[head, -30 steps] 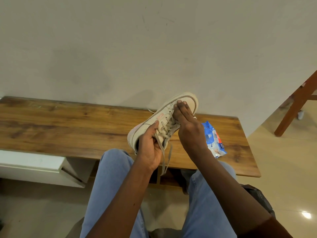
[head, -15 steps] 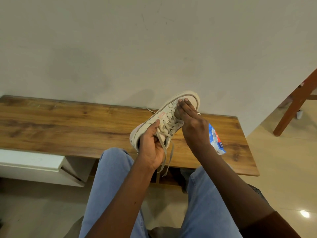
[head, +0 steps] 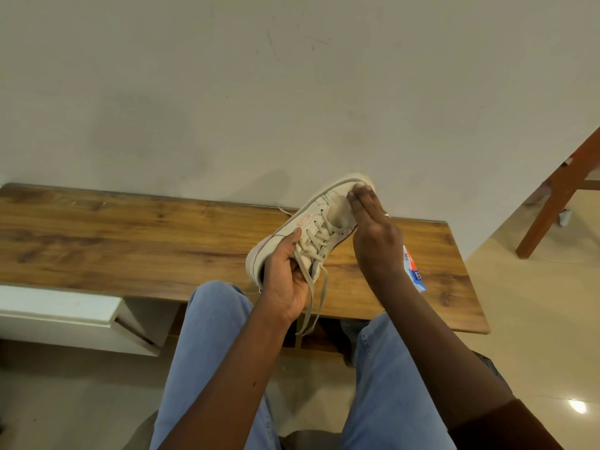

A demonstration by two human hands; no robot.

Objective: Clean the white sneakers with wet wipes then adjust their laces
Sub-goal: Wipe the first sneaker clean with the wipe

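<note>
One white sneaker [head: 313, 219] is held tilted above the wooden bench [head: 130, 241], toe pointing up and to the right. My left hand [head: 285, 280] grips it at the heel opening, thumb on the side panel. Loose grey laces [head: 311, 297] hang down past that hand. My right hand [head: 373, 235] presses straight fingers flat on the toe cap; a pale wipe seems to lie under them, though I cannot be sure. A blue wet-wipes pack [head: 414, 271] lies on the bench, mostly hidden behind my right wrist. No second sneaker shows.
The bench stands against a plain wall. A white drawer unit [head: 65, 313] sits under its left part. A brown wooden furniture leg [head: 558, 196] stands on the tiled floor at right. My knees in blue jeans [head: 214, 345] are just in front of the bench.
My right hand has slid from the laces up to the toe cap. The sneaker has shifted slightly up and right in my left hand's grip.
</note>
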